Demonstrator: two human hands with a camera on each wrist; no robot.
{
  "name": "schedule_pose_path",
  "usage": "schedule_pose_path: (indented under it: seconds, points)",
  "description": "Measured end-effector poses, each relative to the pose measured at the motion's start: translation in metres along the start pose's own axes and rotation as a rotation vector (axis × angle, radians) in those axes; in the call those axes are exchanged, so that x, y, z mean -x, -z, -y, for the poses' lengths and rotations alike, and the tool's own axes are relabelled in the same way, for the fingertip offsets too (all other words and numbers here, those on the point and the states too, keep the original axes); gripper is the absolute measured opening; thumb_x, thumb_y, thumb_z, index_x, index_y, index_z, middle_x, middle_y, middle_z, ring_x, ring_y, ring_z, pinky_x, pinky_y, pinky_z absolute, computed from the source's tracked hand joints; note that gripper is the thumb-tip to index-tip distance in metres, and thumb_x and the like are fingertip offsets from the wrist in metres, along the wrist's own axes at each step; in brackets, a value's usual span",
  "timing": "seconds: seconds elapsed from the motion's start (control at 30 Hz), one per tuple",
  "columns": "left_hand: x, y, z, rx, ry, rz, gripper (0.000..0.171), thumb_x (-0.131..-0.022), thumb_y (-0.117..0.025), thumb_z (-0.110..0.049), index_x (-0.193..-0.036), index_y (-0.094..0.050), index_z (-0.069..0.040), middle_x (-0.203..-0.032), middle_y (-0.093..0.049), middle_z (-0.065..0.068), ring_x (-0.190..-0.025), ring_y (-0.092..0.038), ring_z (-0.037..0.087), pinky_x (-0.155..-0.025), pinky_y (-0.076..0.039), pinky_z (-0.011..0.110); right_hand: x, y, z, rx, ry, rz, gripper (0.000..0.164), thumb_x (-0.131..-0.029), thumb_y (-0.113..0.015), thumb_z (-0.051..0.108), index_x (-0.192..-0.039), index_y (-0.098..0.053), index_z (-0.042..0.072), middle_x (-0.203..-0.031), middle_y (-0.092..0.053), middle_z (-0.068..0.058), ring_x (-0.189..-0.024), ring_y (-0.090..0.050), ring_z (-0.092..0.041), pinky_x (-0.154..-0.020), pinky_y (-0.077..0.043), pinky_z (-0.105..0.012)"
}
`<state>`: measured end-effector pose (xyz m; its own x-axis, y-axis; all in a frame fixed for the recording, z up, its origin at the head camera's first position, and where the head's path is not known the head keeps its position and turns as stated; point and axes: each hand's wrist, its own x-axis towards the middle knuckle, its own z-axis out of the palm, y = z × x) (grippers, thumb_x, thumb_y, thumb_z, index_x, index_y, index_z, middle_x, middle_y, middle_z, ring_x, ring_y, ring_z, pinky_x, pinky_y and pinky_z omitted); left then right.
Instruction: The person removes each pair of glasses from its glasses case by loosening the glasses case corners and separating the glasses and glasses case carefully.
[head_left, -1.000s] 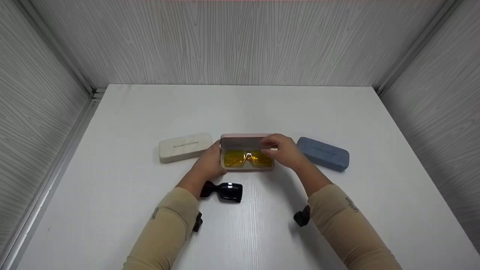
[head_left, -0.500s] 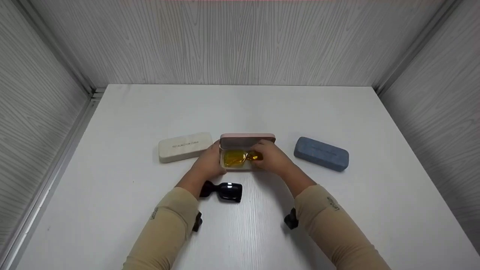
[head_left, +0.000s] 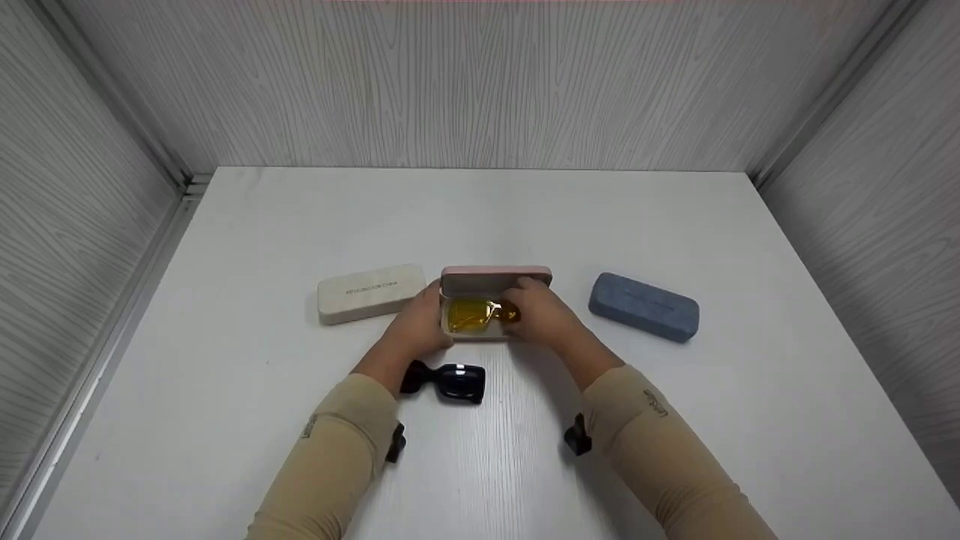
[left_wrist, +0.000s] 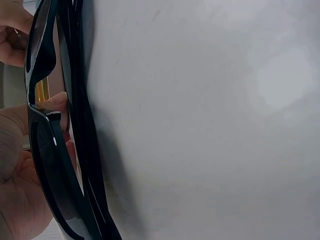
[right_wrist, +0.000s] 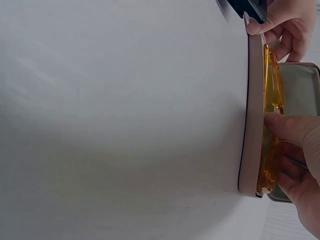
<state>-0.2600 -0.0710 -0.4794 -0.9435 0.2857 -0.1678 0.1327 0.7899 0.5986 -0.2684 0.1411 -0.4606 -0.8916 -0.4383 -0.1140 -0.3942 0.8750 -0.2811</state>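
An open pink glasses case (head_left: 496,271) stands in the middle of the table, its lid raised at the back. Yellow-lensed sunglasses (head_left: 469,315) lie inside it. With my left hand (head_left: 417,327) I grip the case's left end. My right hand (head_left: 546,313) covers the right lens; in the right wrist view its thumb and fingers pinch the yellow frame (right_wrist: 270,165) along the front of the case. Black sunglasses (head_left: 459,383) rest on the table just in front of my left hand, and they fill the left side of the left wrist view.
To the left lies a closed cream glasses case (head_left: 371,295) with lettering, its right end near my left hand. A closed blue glasses case (head_left: 643,307) sits to the right. Wood-grain panels (head_left: 480,82) wall the white table (head_left: 480,217) at the back and sides.
My right hand has moved left and down from the case's right edge onto the yellow sunglasses and taken hold of them. My left hand has stayed on the case.
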Motion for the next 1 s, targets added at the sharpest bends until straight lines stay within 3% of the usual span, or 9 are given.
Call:
schedule_pose_path:
  seconds: [0.53, 0.77, 1.0]
  points:
    - [0.0026, 0.0025, -0.0014, 0.008, -0.005, -0.001, 0.101, -0.065, -0.078, -0.008, -0.145, -0.015, -0.006, -0.142, -0.033, 0.014, -0.129, -0.033, 0.027, -0.108, -0.024, 0.037, -0.0011, 0.0009, 0.0097, 0.043, -0.058, 0.051, 0.042, -0.081, -0.066, 0.025, -0.119, -0.054, 0.011, -0.117, -0.047, -0.01, -0.111, -0.044, -0.023, -0.098, -0.038, -0.04]
    - [0.0035, 0.0032, -0.0014, 0.014, 0.01, 0.013, 0.101, -0.067, -0.078, -0.01, -0.145, -0.014, -0.008, -0.143, -0.032, 0.014, -0.131, -0.031, 0.027, -0.108, -0.024, 0.039, -0.0014, -0.0002, 0.0078, 0.06, -0.004, 0.006, 0.04, -0.081, -0.065, 0.026, -0.116, -0.056, 0.01, -0.112, -0.049, -0.011, -0.108, -0.047, -0.025, -0.094, -0.04, -0.04]
    - [0.0022, 0.0025, -0.001, 0.023, -0.007, -0.001, 0.101, -0.065, -0.079, -0.008, -0.144, -0.017, -0.007, -0.14, -0.035, 0.014, -0.128, -0.034, 0.027, -0.108, -0.025, 0.038, 0.0015, 0.0024, 0.0076, 0.063, 0.028, -0.011, 0.03, -0.079, -0.068, 0.023, -0.104, -0.06, 0.011, -0.1, -0.05, -0.007, -0.097, -0.048, -0.023, -0.087, -0.043, -0.039]
